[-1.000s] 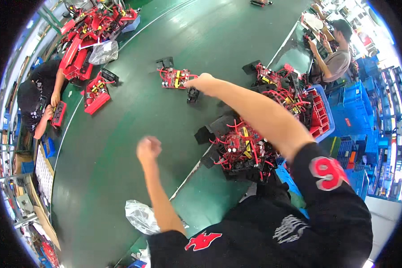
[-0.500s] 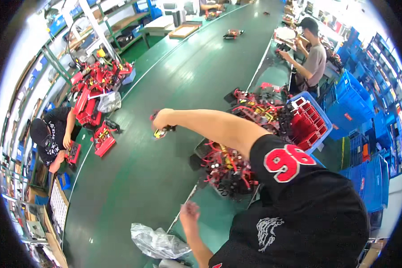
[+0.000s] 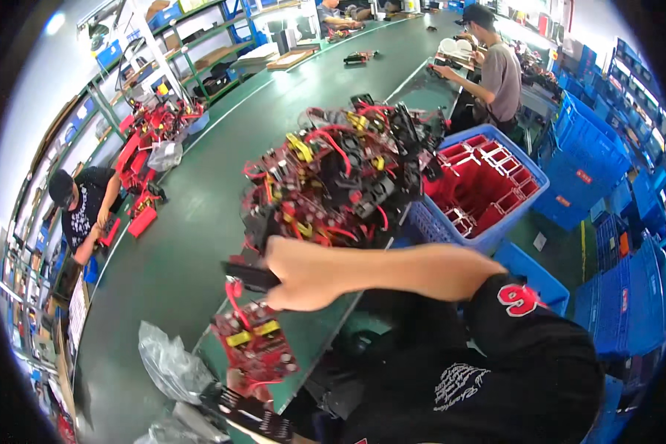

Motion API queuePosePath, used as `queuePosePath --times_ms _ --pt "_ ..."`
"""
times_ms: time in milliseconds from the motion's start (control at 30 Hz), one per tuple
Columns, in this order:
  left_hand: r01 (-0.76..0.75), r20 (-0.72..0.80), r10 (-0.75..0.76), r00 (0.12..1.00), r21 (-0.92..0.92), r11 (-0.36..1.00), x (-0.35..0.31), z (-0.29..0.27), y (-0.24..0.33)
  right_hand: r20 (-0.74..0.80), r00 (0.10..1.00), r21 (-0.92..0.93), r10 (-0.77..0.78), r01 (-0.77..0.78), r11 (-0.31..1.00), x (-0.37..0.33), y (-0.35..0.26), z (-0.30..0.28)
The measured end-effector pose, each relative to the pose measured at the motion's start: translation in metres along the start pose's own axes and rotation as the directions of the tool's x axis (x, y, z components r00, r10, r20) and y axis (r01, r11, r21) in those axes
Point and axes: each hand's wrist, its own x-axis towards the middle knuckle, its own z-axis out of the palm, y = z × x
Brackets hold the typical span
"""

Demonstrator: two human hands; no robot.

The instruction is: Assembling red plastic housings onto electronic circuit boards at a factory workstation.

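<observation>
A red circuit board (image 3: 259, 344) with yellow components and red wires hangs in front of me, at the near edge of the green belt. My right hand (image 3: 303, 274) is closed around a black part (image 3: 250, 276) wired to the top of the board. Below, my left hand (image 3: 238, 381) is mostly covered by the board and a slotted black piece (image 3: 255, 414); its visible fingers grip the board's lower end. Just beyond my right hand lies a big heap of similar boards (image 3: 325, 174) with tangled wires and black parts.
Right of the heap stands a blue crate (image 3: 451, 233) of red housings (image 3: 488, 181). Clear plastic bags (image 3: 172, 362) lie at lower left. Across the belt (image 3: 200, 214), a person (image 3: 89, 207) handles a red part; another person (image 3: 488, 66) works at far right.
My right hand has come back from over the belt toward me. The board assembly is now between both hands; my left hand was empty-looking before. The view has shifted, bringing the heap closer.
</observation>
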Motion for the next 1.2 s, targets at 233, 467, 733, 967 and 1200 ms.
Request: queuePosePath --times_ms 233,467,733,967,1200 --pt "0.250 -0.468 -0.108 0.877 0.252 0.935 -0.072 0.064 0.009 -0.143 0.946 0.315 0.291 -0.235 0.919 -0.093 0.008 0.139" --pt "-0.188 0.198 0.456 0.868 0.980 -0.067 -0.021 0.075 -0.010 0.075 0.884 0.727 0.461 -0.365 0.582 -0.104 0.018 0.216" --pt "-0.194 0.189 -0.089 0.978 0.979 -0.057 0.056 -0.053 0.009 0.055 0.788 0.783 0.614 -0.416 0.463 -0.093 -0.017 0.209" --pt "-0.063 0.080 -0.261 0.962 0.995 0.071 0.038 -0.009 0.014 0.230 0.798 0.889 0.557 -0.405 0.213 -0.112 -0.006 0.200" --pt "0.076 -0.034 0.139 0.990 0.948 -0.310 -0.043 0.180 -0.026 0.218 0.924 0.934 0.314 -0.104 -0.343 -0.190 0.040 0.200"
